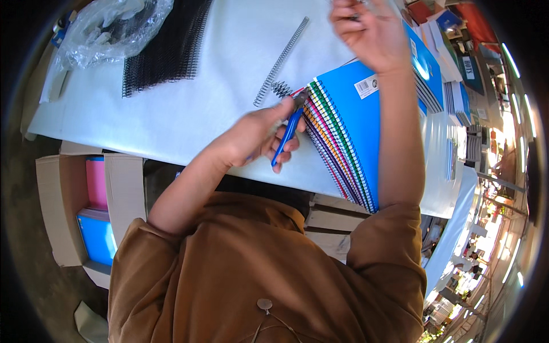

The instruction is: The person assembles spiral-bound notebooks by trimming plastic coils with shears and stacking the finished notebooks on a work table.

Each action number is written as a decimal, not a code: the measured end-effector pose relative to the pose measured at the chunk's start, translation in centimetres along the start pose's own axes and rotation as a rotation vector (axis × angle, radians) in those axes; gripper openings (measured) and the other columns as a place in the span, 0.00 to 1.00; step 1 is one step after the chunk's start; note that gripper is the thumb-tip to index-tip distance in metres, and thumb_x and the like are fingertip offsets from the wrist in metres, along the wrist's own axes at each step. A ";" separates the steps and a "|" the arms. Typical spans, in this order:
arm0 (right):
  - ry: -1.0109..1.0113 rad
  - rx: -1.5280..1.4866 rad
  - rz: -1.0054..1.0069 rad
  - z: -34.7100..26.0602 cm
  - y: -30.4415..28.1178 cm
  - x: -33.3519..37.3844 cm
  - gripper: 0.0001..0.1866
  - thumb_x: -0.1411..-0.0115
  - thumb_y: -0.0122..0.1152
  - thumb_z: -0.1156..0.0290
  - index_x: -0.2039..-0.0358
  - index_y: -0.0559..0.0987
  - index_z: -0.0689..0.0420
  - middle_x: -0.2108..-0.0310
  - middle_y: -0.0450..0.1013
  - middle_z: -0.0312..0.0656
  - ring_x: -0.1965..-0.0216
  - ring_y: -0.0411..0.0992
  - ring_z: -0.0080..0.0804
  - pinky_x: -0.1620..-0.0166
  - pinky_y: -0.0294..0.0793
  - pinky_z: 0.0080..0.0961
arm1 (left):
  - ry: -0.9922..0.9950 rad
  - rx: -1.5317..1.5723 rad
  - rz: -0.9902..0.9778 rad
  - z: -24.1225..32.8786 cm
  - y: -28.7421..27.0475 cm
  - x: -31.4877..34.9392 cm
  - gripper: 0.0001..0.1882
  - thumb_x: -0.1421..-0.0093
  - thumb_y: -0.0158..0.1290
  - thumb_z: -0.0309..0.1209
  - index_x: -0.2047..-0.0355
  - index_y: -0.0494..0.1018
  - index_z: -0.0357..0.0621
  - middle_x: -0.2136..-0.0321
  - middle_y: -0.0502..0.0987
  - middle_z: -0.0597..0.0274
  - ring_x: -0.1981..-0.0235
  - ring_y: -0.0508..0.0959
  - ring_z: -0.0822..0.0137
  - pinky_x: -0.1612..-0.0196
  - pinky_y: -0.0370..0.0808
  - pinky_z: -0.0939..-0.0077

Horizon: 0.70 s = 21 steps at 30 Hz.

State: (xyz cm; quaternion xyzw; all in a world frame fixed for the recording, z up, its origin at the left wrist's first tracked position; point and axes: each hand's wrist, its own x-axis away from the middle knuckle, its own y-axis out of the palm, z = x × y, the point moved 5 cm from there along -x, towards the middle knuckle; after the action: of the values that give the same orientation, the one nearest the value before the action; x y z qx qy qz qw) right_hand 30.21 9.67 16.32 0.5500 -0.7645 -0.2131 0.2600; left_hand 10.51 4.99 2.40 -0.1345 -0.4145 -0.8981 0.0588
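My left hand (pixel 256 136) is closed around blue-handled cutting pliers (pixel 290 130). Their dark jaws are at the upper corner of a fanned stack of spiral notebooks (pixel 349 117) with blue covers and coil bindings of several colours. Beside the jaws, a short black coil (pixel 281 89) lies on the table, next to a long thin wire coil (pixel 281 62). My right hand (pixel 369 31) is raised beyond the notebooks at the top edge, its fingers curled and partly cut off. A small dark thing shows at those fingers, too unclear to name.
A bundle of black coils (pixel 166 54) and a clear plastic bag (pixel 114 34) lie at the table's far left. More blue notebooks (pixel 426 68) are stacked on the right. An open cardboard box (pixel 123 188) with pink and blue notebooks stands below the table's left edge.
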 end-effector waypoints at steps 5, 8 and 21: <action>-0.391 0.689 -0.475 -8.1 5.0 8.3 0.19 0.44 0.56 0.58 0.58 0.71 0.58 0.74 0.67 0.37 0.76 0.65 0.20 0.77 0.64 0.14 | 0.081 -0.449 0.229 0.2 -0.7 0.7 0.29 0.35 0.33 0.54 0.56 0.67 0.40 0.68 0.77 0.55 0.65 0.78 0.56 0.64 0.75 0.61; -0.449 1.656 -0.014 -5.2 7.3 11.1 0.27 0.50 0.63 0.52 0.53 0.73 0.54 0.76 0.69 0.40 0.75 0.70 0.27 0.73 0.68 0.21 | 0.062 -0.267 0.134 -0.5 -0.4 0.5 0.31 0.35 0.31 0.55 0.53 0.67 0.40 0.64 0.76 0.52 0.55 0.76 0.53 0.57 0.74 0.58; -0.259 2.082 0.043 6.8 0.0 9.6 0.37 0.55 0.66 0.59 0.43 0.67 0.54 0.72 0.72 0.52 0.69 0.73 0.45 0.63 0.73 0.36 | 0.045 -0.091 0.110 -0.6 -0.4 0.4 0.28 0.34 0.31 0.54 0.58 0.68 0.41 0.75 0.72 0.60 0.70 0.78 0.57 0.65 0.76 0.55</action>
State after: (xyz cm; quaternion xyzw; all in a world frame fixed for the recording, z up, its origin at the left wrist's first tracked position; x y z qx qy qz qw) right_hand 23.44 0.81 12.66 0.4612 -0.6020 0.4972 -0.4216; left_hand 9.95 4.84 1.85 -0.1395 -0.3636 -0.9143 0.1113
